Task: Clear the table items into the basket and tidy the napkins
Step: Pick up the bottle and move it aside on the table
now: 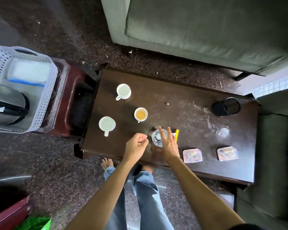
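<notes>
1. The right hand (168, 145) is spread wide, its straight fingers over a clear glass (157, 138) close to the near edge of the dark table (181, 97)
2. The left hand (136, 144) hovers just left of the glass, curled in, with nothing seen in it
3. Three white cups (107, 125) stand further left
4. Two napkin packets (192, 155) lie to the right
5. The perforated basket (0, 63) sits on a stool beyond the table's left end

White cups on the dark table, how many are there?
3: the far cup, the tea cup holding brownish liquid, and the near-left cup. None appears hidden.
</notes>
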The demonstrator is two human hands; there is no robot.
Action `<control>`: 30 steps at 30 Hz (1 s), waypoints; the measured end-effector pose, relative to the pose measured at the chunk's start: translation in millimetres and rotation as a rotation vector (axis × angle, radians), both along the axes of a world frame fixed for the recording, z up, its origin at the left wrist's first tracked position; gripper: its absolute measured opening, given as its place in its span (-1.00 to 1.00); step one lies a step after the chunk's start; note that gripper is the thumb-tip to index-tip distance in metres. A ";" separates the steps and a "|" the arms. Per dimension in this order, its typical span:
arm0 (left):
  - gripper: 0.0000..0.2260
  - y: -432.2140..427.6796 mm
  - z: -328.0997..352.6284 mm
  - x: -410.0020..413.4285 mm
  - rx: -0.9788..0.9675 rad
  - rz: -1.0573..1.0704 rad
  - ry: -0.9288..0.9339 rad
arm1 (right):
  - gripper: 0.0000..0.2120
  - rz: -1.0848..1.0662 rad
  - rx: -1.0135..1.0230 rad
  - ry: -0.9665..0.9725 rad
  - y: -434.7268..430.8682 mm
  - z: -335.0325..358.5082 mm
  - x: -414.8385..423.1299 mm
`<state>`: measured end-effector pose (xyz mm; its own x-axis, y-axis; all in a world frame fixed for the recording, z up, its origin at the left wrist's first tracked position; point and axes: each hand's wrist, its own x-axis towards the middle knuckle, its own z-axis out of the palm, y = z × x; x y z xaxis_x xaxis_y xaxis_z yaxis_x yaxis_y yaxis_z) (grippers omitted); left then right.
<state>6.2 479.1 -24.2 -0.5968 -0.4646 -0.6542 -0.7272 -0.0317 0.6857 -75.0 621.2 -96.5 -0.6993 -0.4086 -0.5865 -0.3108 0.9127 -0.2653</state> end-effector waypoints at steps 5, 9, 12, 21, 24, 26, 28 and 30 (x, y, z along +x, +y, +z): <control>-0.82 1.7 -5.7 -14.5 -0.012 0.013 -0.006 | -0.16 0.020 -0.037 0.002 -0.7 -5.2 -9.5; -0.82 4.6 -8.4 -27.4 -0.013 0.024 0.002 | -0.14 0.000 -0.069 -0.033 0.6 -1.5 -22.7; -0.82 6.3 -6.8 -40.5 -0.006 0.042 0.017 | -0.14 -0.056 -0.090 -0.020 0.3 7.9 -38.4; -0.84 9.2 -5.4 -102.2 0.030 0.077 0.075 | -0.18 -0.270 -0.139 0.069 -23.5 31.0 -138.7; -0.83 8.9 -10.0 -125.0 0.032 0.060 0.096 | -0.15 -0.307 -0.155 0.086 -31.6 27.7 -171.2; -0.84 7.3 -14.5 -137.5 0.026 0.043 0.096 | -0.17 -0.319 -0.151 0.090 -37.2 24.4 -187.4; -0.84 4.8 -18.1 -147.9 0.015 0.037 0.084 | -0.19 -0.317 -0.140 0.086 -42.2 21.9 -200.5; -0.84 2.0 -20.5 -154.1 -0.005 0.020 0.072 | -0.19 -0.322 -0.142 0.080 -46.2 19.4 -209.5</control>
